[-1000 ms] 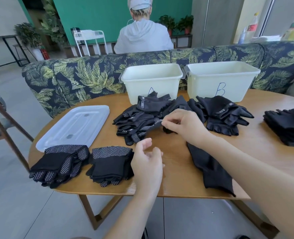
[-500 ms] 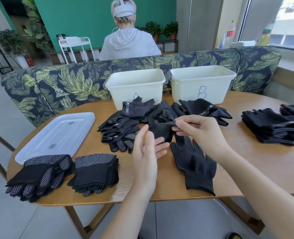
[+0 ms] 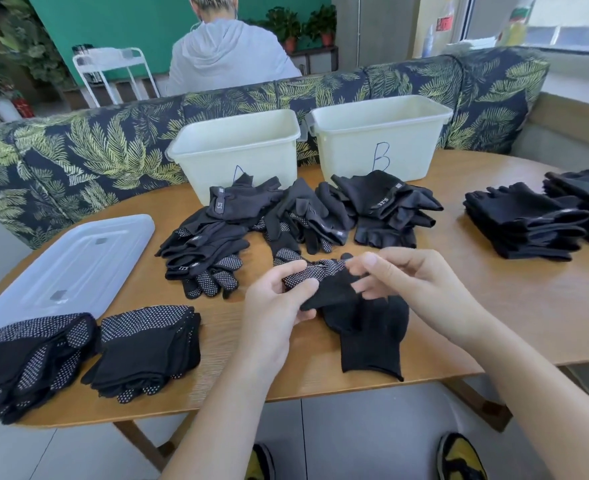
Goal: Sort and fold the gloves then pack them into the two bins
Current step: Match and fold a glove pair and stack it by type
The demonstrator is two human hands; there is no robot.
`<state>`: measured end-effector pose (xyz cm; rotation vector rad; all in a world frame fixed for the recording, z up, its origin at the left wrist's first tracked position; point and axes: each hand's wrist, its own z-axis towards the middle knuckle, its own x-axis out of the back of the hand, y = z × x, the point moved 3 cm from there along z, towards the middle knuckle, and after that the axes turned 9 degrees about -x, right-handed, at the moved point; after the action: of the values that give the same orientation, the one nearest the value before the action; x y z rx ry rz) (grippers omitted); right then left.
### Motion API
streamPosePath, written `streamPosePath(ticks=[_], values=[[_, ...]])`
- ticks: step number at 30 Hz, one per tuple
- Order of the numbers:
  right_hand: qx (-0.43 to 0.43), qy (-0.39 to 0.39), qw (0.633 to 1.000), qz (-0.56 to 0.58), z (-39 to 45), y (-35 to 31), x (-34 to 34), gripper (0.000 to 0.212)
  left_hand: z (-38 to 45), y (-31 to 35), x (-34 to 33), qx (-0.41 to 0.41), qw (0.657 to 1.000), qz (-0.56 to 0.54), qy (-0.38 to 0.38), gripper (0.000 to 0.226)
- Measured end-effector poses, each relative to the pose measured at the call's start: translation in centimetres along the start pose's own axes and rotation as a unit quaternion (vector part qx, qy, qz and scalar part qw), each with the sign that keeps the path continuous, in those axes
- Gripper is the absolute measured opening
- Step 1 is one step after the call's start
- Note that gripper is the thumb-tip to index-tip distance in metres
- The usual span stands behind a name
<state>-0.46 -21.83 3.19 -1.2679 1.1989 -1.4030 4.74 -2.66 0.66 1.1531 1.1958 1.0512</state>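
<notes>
My left hand (image 3: pixel 279 306) and my right hand (image 3: pixel 410 282) both pinch a black dotted glove (image 3: pixel 315 275) held just above the table. Under it a plain black glove (image 3: pixel 369 337) lies flat near the front edge. Behind them spreads a loose pile of black gloves (image 3: pixel 286 220). Two folded stacks of dotted gloves (image 3: pixel 147 344) (image 3: pixel 33 355) sit at the front left, and folded plain stacks (image 3: pixel 525 220) lie at the right. Bin A (image 3: pixel 237 147) and bin B (image 3: pixel 379 133), both pale, stand at the back.
A clear plastic lid (image 3: pixel 68 268) lies on the left of the round wooden table (image 3: pixel 528 306). A leaf-print sofa (image 3: pixel 78 157) runs behind the bins, with a person in a grey hoodie (image 3: pixel 227 53) beyond it. My yellow shoes (image 3: pixel 459 459) show below.
My right hand drew a dotted glove out of the pile toward me. My left hand rose from open and took hold of its other end. The view has moved closer.
</notes>
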Motion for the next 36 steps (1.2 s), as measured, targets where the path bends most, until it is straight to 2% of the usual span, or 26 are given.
streamPosePath(ticks=[4,10,14,17,20,25,32,36], values=[[-0.042,0.100,0.994,0.000,0.6,0.8,1.4,0.034,-0.7,-0.3,0.1,-0.048,0.998,0.035,0.000,0.041],[-0.127,0.016,0.991,0.032,-0.1,0.9,0.5,0.041,-1.8,-0.2,0.7,-0.092,0.994,0.055,-0.010,0.055],[-0.136,-0.063,0.986,0.073,-0.6,0.8,-0.8,0.055,-2.7,0.1,0.4,-0.106,0.993,0.037,-0.034,0.056],[-0.129,-0.100,0.976,0.142,-0.5,0.9,-1.4,0.057,-3.4,0.1,0.2,-0.102,0.992,0.014,-0.070,0.057],[-0.131,-0.083,0.970,0.185,-0.2,1.2,-1.1,0.056,-4.1,0.4,-0.3,-0.105,0.987,0.009,-0.119,0.059],[-0.082,-0.033,0.980,0.176,-0.1,1.4,1.4,0.057,-4.0,0.6,-1.4,-0.125,0.977,0.024,-0.168,0.068],[-0.065,0.015,0.991,0.117,-0.5,1.8,3.9,0.042,-3.9,0.2,-2.9,-0.129,0.966,0.080,-0.208,0.070],[-0.072,0.033,0.995,0.061,-0.7,2.1,4.5,0.020,-3.7,-0.4,-2.9,-0.107,0.965,0.083,-0.224,0.071]])
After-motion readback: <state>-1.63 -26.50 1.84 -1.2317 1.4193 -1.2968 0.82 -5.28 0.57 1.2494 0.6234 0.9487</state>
